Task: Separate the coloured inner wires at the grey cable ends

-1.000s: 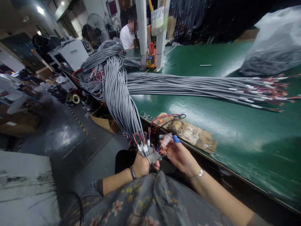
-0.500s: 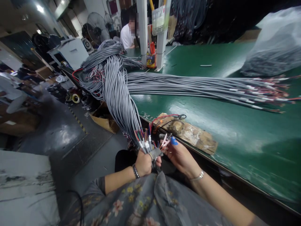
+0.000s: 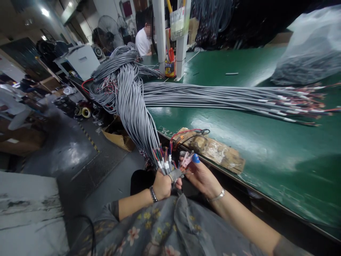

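Note:
My left hand [image 3: 161,186] is closed round the ends of several grey cables [image 3: 138,117] that hang off the green table [image 3: 239,117], their coloured wire tips [image 3: 163,156] sticking up above my fist. A grey cot covers one finger. My right hand [image 3: 200,174] sits just right of it, pinching a small pink clip [image 3: 186,159] against the wire tips; its thumb wears a blue cot [image 3: 195,158]. Both wrists wear bracelets.
A long bundle of grey cables [image 3: 226,97] lies across the table to the right. A worn wooden block [image 3: 213,149] with red wires sits on the table edge. A plastic bag [image 3: 311,49] is at far right. Another person [image 3: 142,39] sits at the back. Cardboard boxes [image 3: 117,135] lie on the floor.
My right hand has shifted slightly left and up toward the wire tips, bringing the pink clip closer to them. The left hand keeps its grip.

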A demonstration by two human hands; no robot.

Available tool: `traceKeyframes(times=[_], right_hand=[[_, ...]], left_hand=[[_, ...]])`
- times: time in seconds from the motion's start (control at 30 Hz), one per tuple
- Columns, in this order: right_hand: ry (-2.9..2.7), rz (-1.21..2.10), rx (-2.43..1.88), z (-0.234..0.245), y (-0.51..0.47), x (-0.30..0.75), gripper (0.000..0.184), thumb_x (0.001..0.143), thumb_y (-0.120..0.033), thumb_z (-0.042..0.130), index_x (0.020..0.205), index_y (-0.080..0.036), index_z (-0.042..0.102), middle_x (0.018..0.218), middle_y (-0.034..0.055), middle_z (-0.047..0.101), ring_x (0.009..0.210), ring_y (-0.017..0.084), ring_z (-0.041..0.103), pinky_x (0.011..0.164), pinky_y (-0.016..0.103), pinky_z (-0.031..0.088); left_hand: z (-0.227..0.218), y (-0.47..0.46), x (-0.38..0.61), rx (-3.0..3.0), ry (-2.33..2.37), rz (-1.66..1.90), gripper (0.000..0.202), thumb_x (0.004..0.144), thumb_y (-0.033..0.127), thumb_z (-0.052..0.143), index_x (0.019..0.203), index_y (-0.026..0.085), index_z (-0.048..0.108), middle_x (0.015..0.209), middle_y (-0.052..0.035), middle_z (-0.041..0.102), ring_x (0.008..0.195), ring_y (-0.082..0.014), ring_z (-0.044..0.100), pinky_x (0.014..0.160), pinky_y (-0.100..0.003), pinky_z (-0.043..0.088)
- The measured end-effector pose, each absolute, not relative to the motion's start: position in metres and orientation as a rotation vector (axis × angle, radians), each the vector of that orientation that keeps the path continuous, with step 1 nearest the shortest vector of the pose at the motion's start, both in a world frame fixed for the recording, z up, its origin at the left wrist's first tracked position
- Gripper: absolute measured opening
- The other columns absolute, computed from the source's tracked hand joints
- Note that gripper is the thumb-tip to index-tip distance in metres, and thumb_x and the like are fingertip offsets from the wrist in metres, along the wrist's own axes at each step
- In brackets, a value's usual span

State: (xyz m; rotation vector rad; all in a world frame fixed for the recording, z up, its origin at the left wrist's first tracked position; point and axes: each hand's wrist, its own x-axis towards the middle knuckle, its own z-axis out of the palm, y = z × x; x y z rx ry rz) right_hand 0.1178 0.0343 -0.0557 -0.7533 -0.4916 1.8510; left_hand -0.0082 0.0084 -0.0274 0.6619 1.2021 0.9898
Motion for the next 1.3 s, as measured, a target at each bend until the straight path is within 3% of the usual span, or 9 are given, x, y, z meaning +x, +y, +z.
traceKeyframes(times=[0.17,0.37,0.63,0.87,1.03,1.3], right_hand=[[-0.429,1.851,-0.759,-0.050,0.034,0.123,0.043,0.059,-0.064,0.073,0.075,-0.025,0.071,0.081,0.0016,0.072,0.068,0.015,0.060,0.062,0.028,0.049],[-0.498,1.720,-0.797,-0.043,0.031,0.122,0.031,0.061,-0.049,0.080,0.071,-0.021,0.070,0.063,-0.0020,0.062,0.058,0.010,0.051,0.055,0.022,0.046],[-0.472,1.792,-0.791,-0.047,0.033,0.122,0.035,0.059,-0.052,0.080,0.067,-0.020,0.069,0.063,-0.0011,0.062,0.059,0.012,0.052,0.058,0.025,0.047],[-0.591,1.980,-0.682,-0.056,0.035,0.121,0.048,0.071,-0.064,0.064,0.091,-0.021,0.069,0.069,0.0036,0.065,0.067,0.021,0.060,0.062,0.036,0.048],[-0.566,1.902,-0.721,-0.063,0.037,0.120,0.045,0.070,-0.062,0.066,0.090,-0.022,0.069,0.075,0.0052,0.068,0.075,0.023,0.061,0.067,0.037,0.048],[-0.485,1.982,-0.722,-0.053,0.033,0.127,0.047,0.061,-0.066,0.071,0.080,-0.023,0.068,0.081,0.0030,0.068,0.067,0.016,0.059,0.063,0.030,0.049]], left_hand=[[-0.031,0.003,-0.017,0.678,1.165,0.984,0.045,0.051,0.052,0.078,0.052,0.014,0.055,0.041,-0.0003,0.054,0.033,-0.0081,0.046,0.037,-0.021,0.037],[-0.023,0.004,-0.016,0.627,1.177,1.043,0.044,0.051,0.050,0.079,0.053,0.013,0.055,0.039,0.0012,0.051,0.032,-0.0082,0.046,0.036,-0.021,0.037],[-0.016,0.012,-0.005,0.580,1.202,1.044,0.046,0.044,0.052,0.079,0.054,0.015,0.053,0.038,0.0015,0.053,0.030,-0.0083,0.044,0.034,-0.021,0.036],[-0.012,0.012,-0.003,0.556,1.207,1.056,0.046,0.042,0.051,0.080,0.053,0.015,0.053,0.038,0.0022,0.052,0.033,-0.0080,0.046,0.033,-0.019,0.034],[-0.018,0.011,-0.003,0.595,1.220,1.046,0.047,0.043,0.053,0.079,0.050,0.015,0.052,0.038,0.0014,0.053,0.031,-0.0072,0.045,0.033,-0.019,0.035],[-0.032,0.005,-0.014,0.713,1.202,1.016,0.047,0.052,0.056,0.076,0.050,0.014,0.053,0.040,0.0005,0.053,0.032,-0.0081,0.047,0.035,-0.020,0.038]])
